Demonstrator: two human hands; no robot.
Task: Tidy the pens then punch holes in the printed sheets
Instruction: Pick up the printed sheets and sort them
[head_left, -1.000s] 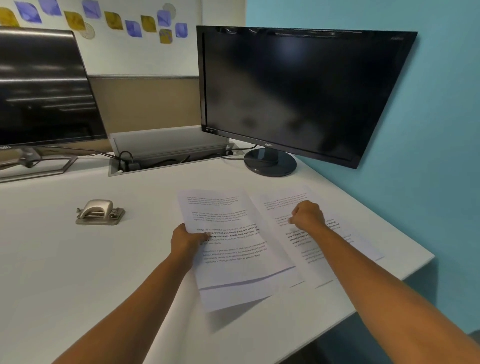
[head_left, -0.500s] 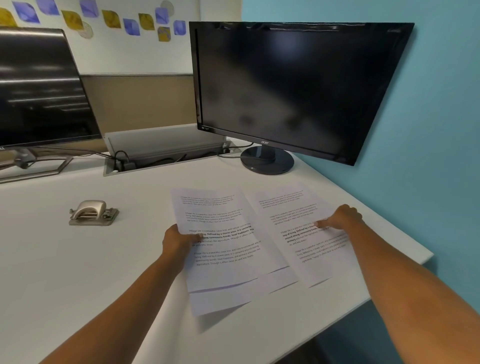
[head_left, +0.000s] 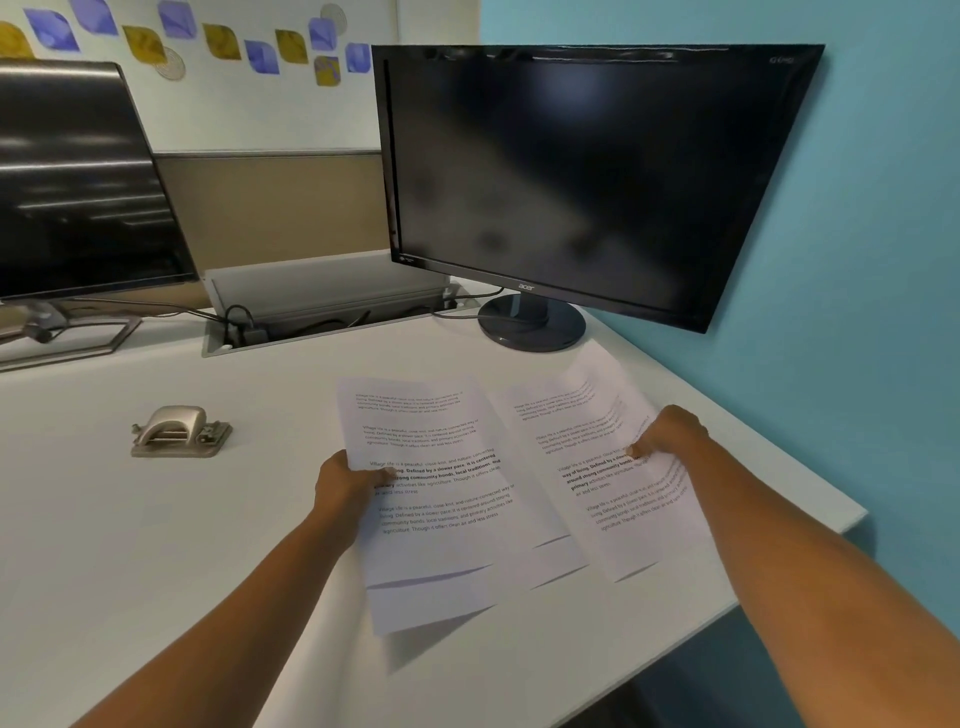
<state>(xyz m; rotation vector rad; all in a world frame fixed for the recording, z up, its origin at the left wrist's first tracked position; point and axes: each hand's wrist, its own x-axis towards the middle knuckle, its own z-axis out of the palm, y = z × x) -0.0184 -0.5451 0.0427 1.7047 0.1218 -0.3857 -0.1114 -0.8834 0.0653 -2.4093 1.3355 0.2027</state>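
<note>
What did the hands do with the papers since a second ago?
The right hand slid from the inner part of the right sheet out to its right edge and took hold there; that sheet's far end now looks lifted. The left hand holds the left edge of the left sheets as before. The hole punch stayed put on the desk.

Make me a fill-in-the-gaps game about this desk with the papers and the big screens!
1. The hole punch sits on the desk, to the ____ of the printed sheets.
2. The pile gripped by the right hand lies to the ____ of the pile gripped by the left hand.
3. The monitor standing behind the sheets shows the brand name ____ on its lower frame.

Missing words: left; right; acer.
</note>
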